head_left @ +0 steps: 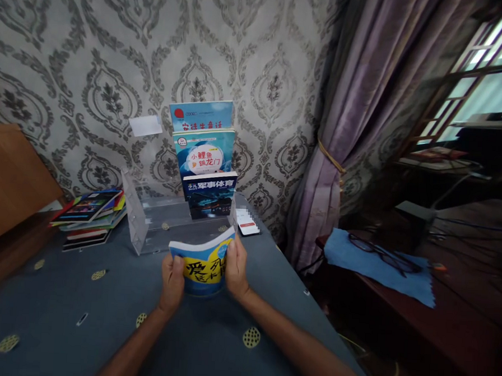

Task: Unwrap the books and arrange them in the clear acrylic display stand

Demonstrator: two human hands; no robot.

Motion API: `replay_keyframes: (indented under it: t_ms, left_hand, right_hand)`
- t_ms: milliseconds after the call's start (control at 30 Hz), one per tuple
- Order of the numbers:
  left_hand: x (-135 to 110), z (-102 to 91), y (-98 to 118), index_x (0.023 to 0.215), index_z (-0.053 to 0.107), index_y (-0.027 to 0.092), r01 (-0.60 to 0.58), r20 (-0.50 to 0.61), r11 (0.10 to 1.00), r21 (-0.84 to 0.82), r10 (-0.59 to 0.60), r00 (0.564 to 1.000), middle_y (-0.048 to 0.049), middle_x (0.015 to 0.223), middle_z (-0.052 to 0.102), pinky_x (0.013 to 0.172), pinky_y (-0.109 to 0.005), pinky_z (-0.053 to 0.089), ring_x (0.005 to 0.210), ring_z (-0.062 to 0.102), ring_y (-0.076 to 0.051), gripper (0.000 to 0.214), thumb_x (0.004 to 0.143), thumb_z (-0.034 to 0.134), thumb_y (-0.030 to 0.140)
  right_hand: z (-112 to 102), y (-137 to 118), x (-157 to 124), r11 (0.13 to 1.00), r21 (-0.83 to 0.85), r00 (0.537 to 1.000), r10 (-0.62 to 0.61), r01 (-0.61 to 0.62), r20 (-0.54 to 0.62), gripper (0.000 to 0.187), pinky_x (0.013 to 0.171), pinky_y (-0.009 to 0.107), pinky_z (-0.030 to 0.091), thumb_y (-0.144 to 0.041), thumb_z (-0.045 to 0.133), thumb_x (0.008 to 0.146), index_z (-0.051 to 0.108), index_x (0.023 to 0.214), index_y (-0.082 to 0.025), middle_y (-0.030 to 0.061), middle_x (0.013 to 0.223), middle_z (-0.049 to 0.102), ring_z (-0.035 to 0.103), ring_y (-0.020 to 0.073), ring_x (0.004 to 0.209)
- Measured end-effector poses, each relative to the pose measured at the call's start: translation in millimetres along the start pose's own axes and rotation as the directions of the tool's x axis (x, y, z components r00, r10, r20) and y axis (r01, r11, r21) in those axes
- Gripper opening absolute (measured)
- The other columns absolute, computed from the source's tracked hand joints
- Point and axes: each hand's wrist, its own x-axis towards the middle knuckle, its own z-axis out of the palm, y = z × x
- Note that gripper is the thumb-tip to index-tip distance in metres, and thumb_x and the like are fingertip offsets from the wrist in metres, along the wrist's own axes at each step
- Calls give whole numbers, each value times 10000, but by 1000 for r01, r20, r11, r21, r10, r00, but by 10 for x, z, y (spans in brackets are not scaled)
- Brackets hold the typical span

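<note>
A blue and yellow book point(202, 271) is held between my two hands, its cover bowed and facing me. My left hand point(172, 282) grips its left edge with the thumb on the front, and my right hand point(237, 267) grips the right edge the same way. Just beyond it stands a clear plastic rack point(165, 217) on the table. Three books stand in tiers at the rack's right side: a dark blue book point(210, 197) in front, a teal book point(204, 152) behind it, and a light blue book point(202, 114) at the back.
A pile of books point(90, 213) lies left of the rack. A phone point(248, 221) rests at its right. The table point(113, 315) has a dark patterned cloth. Glasses point(382, 254) lie on a blue cloth point(344, 254) at the right, near a purple curtain point(317, 203).
</note>
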Motion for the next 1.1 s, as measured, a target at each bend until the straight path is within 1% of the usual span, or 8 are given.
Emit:
replay_keyframes:
  t_ms: [200,400,633,767,867,1000,1067,1100]
  left_hand:
    - [1,-41,-30,775,718,180,54,16,998,-14,-54,998,-32,753,740,692,-297,563,712,658,-202,416,635,800,564]
    - [-7,-12,42,732,722,181,71,-1,997,1,-71,997,-52,729,754,666,-316,588,662,689,-221,375,538,860,470]
    - [-56,-16,31,768,732,191,87,16,996,-33,-87,996,-28,710,753,639,-296,592,644,686,-208,345,545,868,416]
    - [-27,-39,19,785,743,186,102,22,993,-52,-101,995,-38,756,772,663,-297,605,681,713,-216,357,571,867,445]
    - [23,-42,-13,792,746,167,152,69,988,-34,-150,986,-71,782,782,672,-320,613,706,731,-246,396,603,852,498]
    - [131,-71,-18,850,746,148,233,141,972,-13,-229,963,-107,811,785,679,-353,620,723,741,-278,459,581,874,497]
    - [212,-133,14,878,750,155,263,239,965,19,-260,935,-109,844,789,715,-370,623,756,745,-282,453,561,897,443]
    - [257,-175,34,894,753,163,279,316,959,51,-280,906,-107,873,791,745,-376,622,786,746,-281,442,553,909,398]
  right_hand:
    - [-40,-24,-51,999,3,999,-43,43,26,495,798,338,483,-615,338,988,627,1144,-244,74,908,662,610,266,951]
    - [-97,95,-121,997,-62,998,-32,36,62,343,752,346,485,-566,420,958,561,935,-255,17,737,581,554,218,699]
    - [-85,154,-126,994,-87,996,-56,62,71,308,739,342,488,-546,407,960,508,907,-259,4,720,580,552,205,670]
    - [-102,130,-127,996,-71,997,-42,46,64,302,731,335,489,-540,424,965,497,891,-256,8,740,580,559,201,681]
    - [-121,133,-119,998,-67,997,12,-8,73,315,720,327,494,-543,424,974,519,901,-252,21,765,607,581,208,718]
    - [-142,178,-87,997,-73,995,42,-35,90,337,798,333,511,-546,437,977,575,963,-238,43,879,664,625,223,832]
    - [-162,195,-48,996,-80,991,54,-45,122,340,828,338,514,-532,456,977,604,1024,-231,52,944,688,640,231,891]
    - [-180,200,-18,995,-87,986,66,-53,151,340,840,341,514,-526,475,972,618,1049,-227,55,968,698,645,234,908]
